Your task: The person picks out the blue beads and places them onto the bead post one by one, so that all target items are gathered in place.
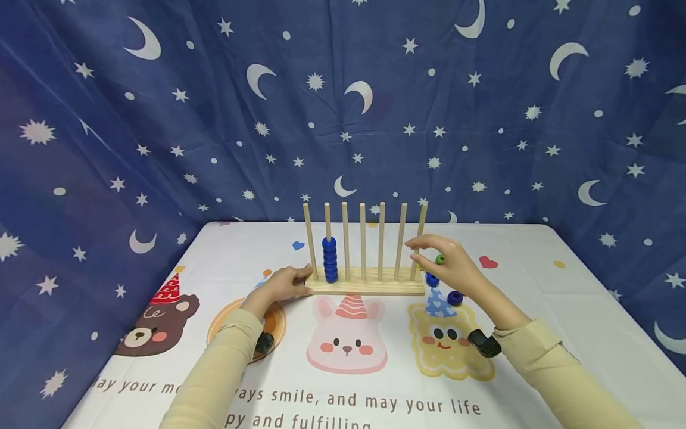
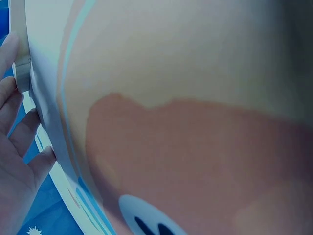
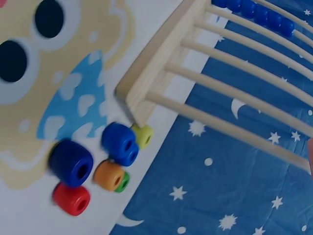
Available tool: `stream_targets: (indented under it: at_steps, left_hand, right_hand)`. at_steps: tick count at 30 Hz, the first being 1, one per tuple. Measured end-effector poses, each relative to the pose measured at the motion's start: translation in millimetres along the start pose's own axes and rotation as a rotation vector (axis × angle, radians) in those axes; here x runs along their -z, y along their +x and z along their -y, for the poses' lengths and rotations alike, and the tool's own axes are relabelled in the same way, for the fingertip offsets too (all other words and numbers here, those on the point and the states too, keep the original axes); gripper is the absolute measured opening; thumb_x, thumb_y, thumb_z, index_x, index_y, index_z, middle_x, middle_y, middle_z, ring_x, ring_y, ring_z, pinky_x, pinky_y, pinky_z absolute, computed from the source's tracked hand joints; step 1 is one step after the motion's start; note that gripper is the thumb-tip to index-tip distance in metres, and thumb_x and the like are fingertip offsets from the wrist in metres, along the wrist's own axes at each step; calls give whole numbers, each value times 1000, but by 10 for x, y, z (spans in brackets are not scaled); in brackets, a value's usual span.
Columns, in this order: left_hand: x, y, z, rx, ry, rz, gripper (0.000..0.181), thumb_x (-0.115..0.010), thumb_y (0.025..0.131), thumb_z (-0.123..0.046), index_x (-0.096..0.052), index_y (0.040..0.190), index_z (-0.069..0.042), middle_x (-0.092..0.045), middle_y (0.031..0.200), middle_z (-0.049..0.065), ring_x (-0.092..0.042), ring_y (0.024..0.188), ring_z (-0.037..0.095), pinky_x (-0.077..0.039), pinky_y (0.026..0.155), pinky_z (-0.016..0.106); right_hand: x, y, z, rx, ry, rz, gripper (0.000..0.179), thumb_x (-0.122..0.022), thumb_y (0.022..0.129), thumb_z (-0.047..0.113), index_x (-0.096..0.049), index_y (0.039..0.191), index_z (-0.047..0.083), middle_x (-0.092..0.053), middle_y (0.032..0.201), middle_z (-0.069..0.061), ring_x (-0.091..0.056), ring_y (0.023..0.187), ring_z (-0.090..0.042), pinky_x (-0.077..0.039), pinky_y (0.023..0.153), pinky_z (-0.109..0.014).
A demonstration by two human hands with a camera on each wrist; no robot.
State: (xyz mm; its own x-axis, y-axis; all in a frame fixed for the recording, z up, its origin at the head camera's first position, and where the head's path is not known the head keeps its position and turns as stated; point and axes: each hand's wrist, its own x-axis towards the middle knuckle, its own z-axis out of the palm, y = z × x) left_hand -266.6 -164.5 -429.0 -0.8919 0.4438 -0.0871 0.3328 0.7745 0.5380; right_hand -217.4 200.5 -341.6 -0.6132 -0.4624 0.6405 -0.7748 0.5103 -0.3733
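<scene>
A wooden peg rack with several upright pegs stands on the table. Several blue beads are stacked on its second peg from the left. My left hand holds the left end of the rack's base, thumb in front. By the rightmost peg is my right hand, its thumb and index finger apart, no bead visible between them. To the right of the base lie loose beads: dark blue, red, orange, green, yellow and two more blue.
A white tablecloth printed with cartoon animals and lettering covers the table. A dark blue curtain with moons and stars hangs behind it and at the sides. Black wrist devices sit at both cuffs.
</scene>
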Motion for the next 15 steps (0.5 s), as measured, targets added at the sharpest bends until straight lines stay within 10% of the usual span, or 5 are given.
stream_targets:
  at_steps: [10,15]
  left_hand:
    - [12,-20,-5,-24,6,-7,61,-70,84,-22,-47,135,0,-43,142,17,-39,132,41,-33,109,51]
    - [16,-13,-8,-30,18,-10,61,-71,84,-23,-47,135,0,-44,141,17,-40,131,42,-34,108,52]
  right_hand:
    - [81,-163,-116,-9,0,7,29,-71,75,-8,-68,103,-1,-71,99,-13,-66,90,-25,-48,82,-8]
    - [117,-247,-171,-56,-38,50,28,-72,75,-5,-68,103,-1,-72,98,-12,-65,90,-25,-56,79,-30]
